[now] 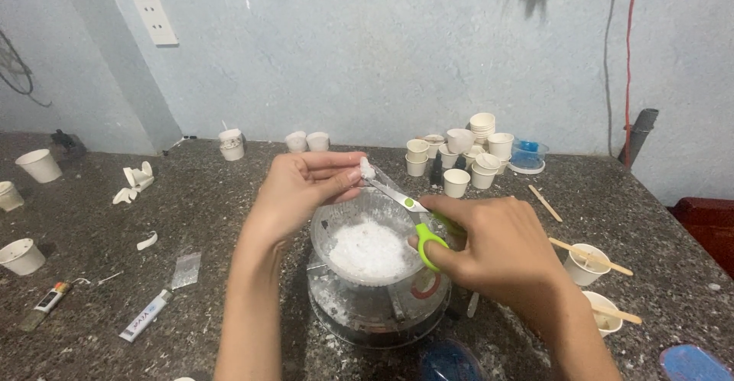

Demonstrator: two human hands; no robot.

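Two hands snip a small white lump over a tub of white powder on a speckled stone bench.

Left hand point(306, 186) pinches the white lump point(368, 168) between thumb and fingertips; right hand point(489, 247) grips green-handled scissors point(413, 216), blades meeting the lump, above a clear plastic tub point(329, 228) of white granules resting on a round dark scale point(375, 316). The bench point(214, 197) is dark, flecked and dusted with white crumbs, strewn with white paper cups point(459, 155), wooden sticks point(544, 203), a glue tube point(144, 316) and a lighter point(47, 303). Behind runs a pale blue plaster wall point(382, 44) with a white socket plate point(154, 16) and a red cable point(629, 60).
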